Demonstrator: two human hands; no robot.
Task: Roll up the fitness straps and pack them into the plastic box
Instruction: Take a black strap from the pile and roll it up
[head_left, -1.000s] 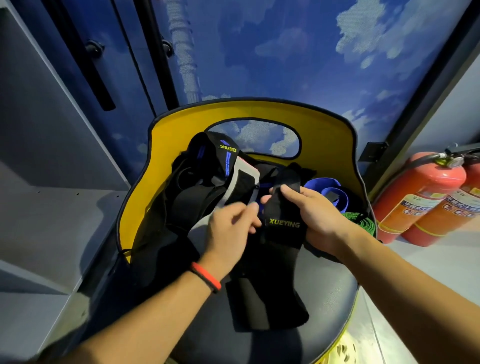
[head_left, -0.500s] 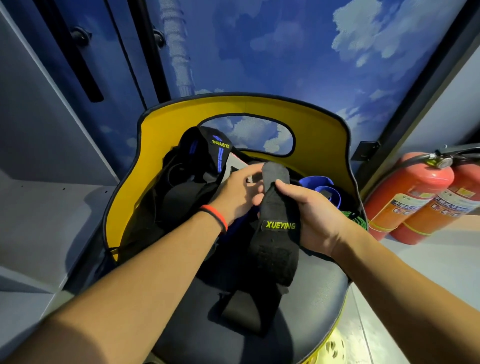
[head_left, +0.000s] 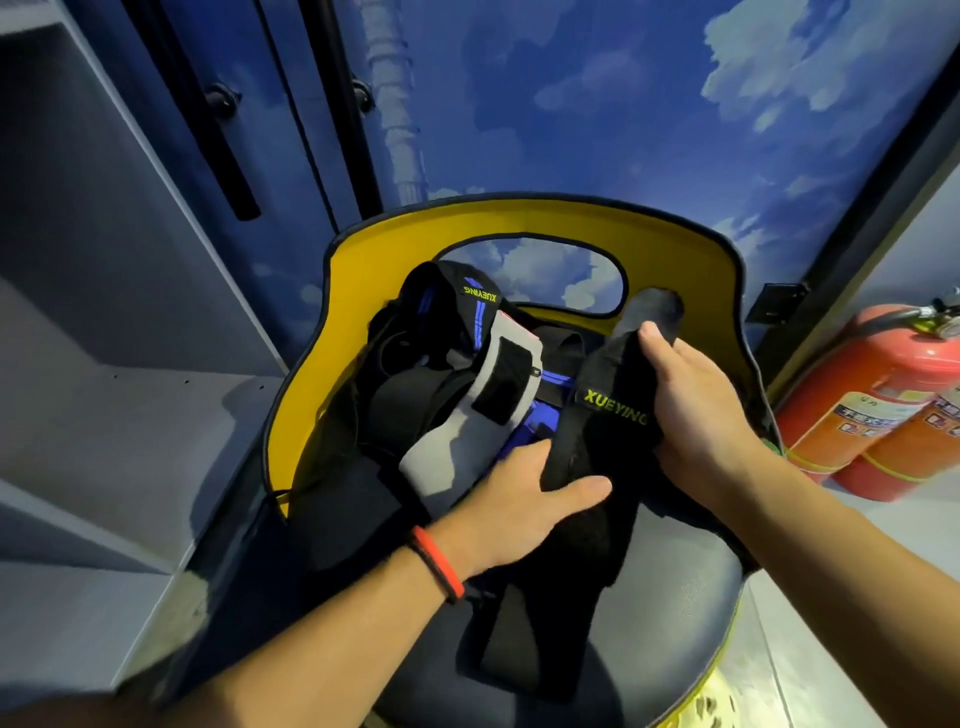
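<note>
Black strap (head_left: 608, 431) now stretched straight above chair seat (head_left: 675, 613): right hand (head_left: 701, 410) grips top end, left hand (head_left: 514, 509) slid down & pinches mid. Not rolled yet; box not in view.

left hand (head_left: 511, 514) fingers under black strap (head_left: 597, 431), unseen; blue strap (head_left: 543, 422) seemingly half-buried

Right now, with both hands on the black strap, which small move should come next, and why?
Probably fold the top end of the black strap over and begin rolling it downward. The right hand grips it near the top, the left hand holds it lower, and its long tail lies unrolled on the chair seat.
</note>
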